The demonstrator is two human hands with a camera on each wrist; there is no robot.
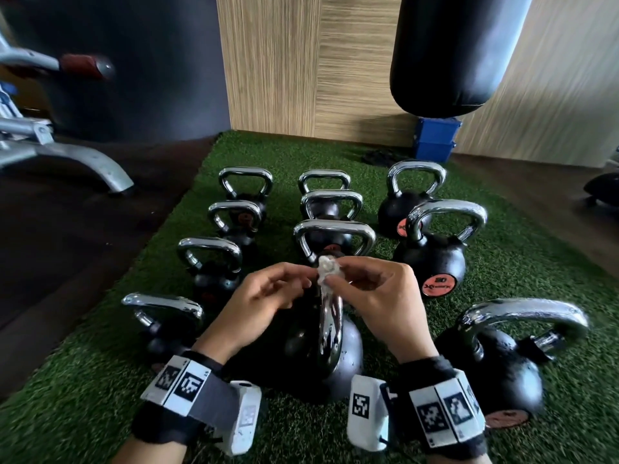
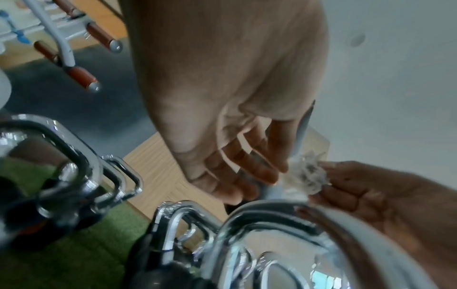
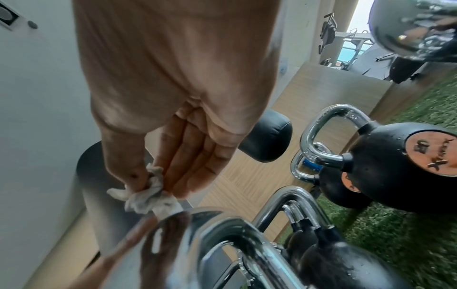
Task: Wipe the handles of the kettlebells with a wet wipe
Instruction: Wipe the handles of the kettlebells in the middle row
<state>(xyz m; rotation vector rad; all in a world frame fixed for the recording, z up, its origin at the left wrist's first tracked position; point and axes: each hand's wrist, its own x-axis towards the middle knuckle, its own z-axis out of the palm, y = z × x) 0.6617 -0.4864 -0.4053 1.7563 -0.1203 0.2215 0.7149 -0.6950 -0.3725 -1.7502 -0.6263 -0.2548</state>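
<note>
Your right hand (image 1: 378,296) pinches a crumpled wet wipe (image 1: 327,270) between thumb and forefinger, its grip clamped on the wad just above the chrome handle (image 1: 330,324) of the nearest kettlebell (image 1: 321,356). Your left hand (image 1: 264,296) sits beside it with fingers loosely curled, fingertips (image 2: 269,172) at the wipe's edge, though you cannot tell whether they grip it. The other kettlebells (image 1: 432,249) stand in rows on the green turf (image 1: 83,396).
</note>
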